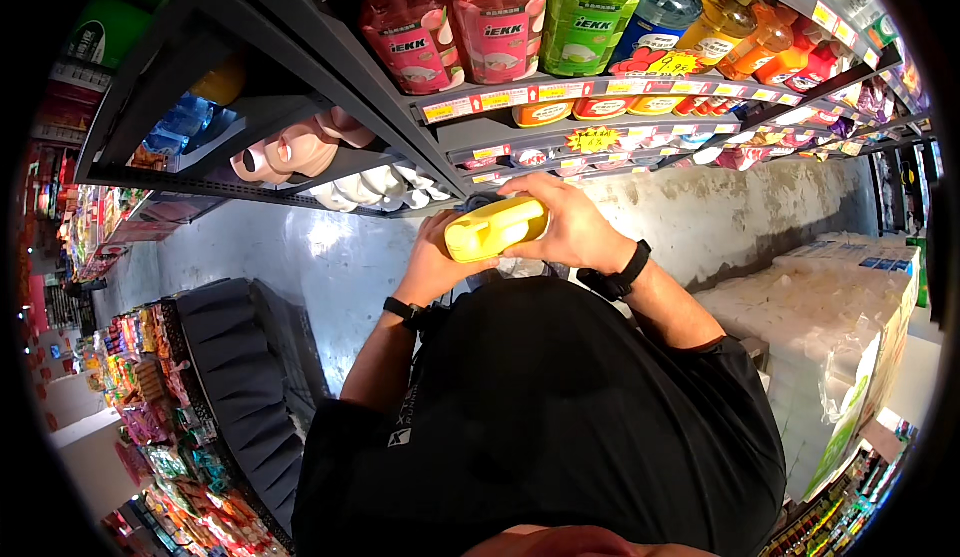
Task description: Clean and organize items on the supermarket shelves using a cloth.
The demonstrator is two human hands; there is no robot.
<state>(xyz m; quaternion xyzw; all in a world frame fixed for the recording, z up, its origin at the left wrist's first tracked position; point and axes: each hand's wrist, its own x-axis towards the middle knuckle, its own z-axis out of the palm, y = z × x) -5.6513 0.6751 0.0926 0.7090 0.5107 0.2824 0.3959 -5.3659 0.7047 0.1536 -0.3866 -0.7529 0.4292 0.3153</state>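
Observation:
A yellow plastic bottle [491, 231] is held in front of my body, between both hands. My left hand [433, 261] grips its left end, with the fingers partly hidden behind it. Around its right end curls my right hand [581, 225], the thumb along the near side and the fingers over the far side. The bottle's label is not in sight. Beyond my hands stands a store shelf with pump bottles of dish detergent: pink ones [501, 32], a green one [591, 28] and a blue one [660, 13].
Lower shelves carry orange and red containers [544, 114]. On the left end rack sit pink bottles [289, 148] and white bottles [382, 186]. A display of packaged snacks [161, 437] with a dark pleated skirt [232, 377] stands behind-left. Plastic-wrapped stacked goods [810, 294] are at right.

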